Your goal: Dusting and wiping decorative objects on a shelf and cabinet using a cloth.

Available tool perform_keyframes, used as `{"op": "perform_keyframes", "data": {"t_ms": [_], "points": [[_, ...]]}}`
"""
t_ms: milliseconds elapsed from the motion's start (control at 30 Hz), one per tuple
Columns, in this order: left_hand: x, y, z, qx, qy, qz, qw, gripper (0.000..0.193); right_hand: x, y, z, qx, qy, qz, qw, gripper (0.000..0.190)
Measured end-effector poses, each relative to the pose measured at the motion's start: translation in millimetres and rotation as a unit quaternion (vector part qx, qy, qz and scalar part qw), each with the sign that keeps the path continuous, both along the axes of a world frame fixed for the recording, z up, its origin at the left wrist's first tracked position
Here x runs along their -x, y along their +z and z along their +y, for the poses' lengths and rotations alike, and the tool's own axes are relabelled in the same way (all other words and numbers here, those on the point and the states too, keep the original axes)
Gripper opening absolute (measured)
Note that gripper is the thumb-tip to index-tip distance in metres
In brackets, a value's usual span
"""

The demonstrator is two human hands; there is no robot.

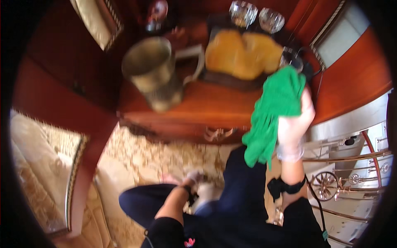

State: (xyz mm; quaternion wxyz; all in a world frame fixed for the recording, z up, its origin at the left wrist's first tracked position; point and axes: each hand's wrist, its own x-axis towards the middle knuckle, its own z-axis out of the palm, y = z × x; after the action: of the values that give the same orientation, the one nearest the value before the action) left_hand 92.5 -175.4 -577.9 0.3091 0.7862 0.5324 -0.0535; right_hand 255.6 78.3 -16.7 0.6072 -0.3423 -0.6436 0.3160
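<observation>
My right hand (pixel 293 127), in a thin pale glove, grips a bunched green cloth (pixel 276 102). The cloth hangs down past my fingers, over the front edge of the wooden cabinet top (pixel 214 96). Its upper end is close to a dark, glassy item (pixel 291 60), and I cannot tell whether they touch. An amber-coloured lobed ornament (pixel 243 55) on a dark base lies left of the cloth. Further left is a brass-coloured mug-shaped vessel (pixel 155 74) with a squared handle, blurred. My left hand (pixel 194 176), also gloved, is low by my legs; its fingers are too blurred to read.
Two cut-glass pieces (pixel 243 14) stand at the back, with a red ornament (pixel 158 12) left of them. A drawer handle (pixel 219 134) juts from the cabinet front. At left hangs a mirrored door (pixel 43 173). Metal railing with wheel-shaped ornament (pixel 325 186) is at right.
</observation>
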Motion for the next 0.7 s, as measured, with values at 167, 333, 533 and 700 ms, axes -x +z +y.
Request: {"op": "perform_keyframes", "data": {"t_ms": [167,333,533,700], "points": [[-26.6,45.9,9.6,-0.03,-0.041,0.06,0.997,0.018,-7.9,-5.3,-9.2,0.062,0.031,0.07,0.995,0.039],[9.2,-2.2,-21.3,0.077,0.036,0.022,0.996,0.02,10.9,7.9,-13.8,0.034,0.055,0.07,0.995,0.036],[3.3,178.1,72.0,0.117,-0.012,-0.111,0.987,0.021,0.3,-6.7,1.7,-0.004,0.036,0.002,0.999,0.027],[23.2,369.9,97.7,-0.008,-0.005,-0.222,0.975,0.02,-25.7,-6.8,-6.1,0.049,0.108,0.108,0.987,0.014]]}}
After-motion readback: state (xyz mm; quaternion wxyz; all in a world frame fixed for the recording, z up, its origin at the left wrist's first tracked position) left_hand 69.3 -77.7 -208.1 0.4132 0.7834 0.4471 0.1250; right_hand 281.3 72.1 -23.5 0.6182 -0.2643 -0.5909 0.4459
